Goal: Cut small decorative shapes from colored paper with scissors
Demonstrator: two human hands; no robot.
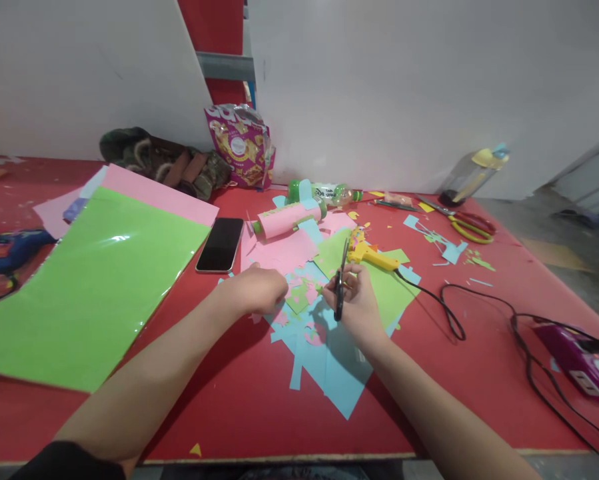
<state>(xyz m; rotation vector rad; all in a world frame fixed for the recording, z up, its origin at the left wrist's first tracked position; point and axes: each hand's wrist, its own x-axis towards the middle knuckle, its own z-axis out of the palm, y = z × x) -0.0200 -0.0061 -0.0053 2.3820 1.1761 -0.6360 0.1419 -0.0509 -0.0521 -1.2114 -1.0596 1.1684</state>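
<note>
Inside the surface's near edge point(249, 452), the right hand point(358, 303) is gripping scissors point(339, 295). The left hand point(265, 291) is curling beside scraps point(299, 299), grip unclear.

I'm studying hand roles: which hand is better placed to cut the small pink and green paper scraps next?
Probably the right hand: it holds the black-handled metal scissors near the paper scraps. The left hand, beside the scraps, is apart from the scissors.
</note>
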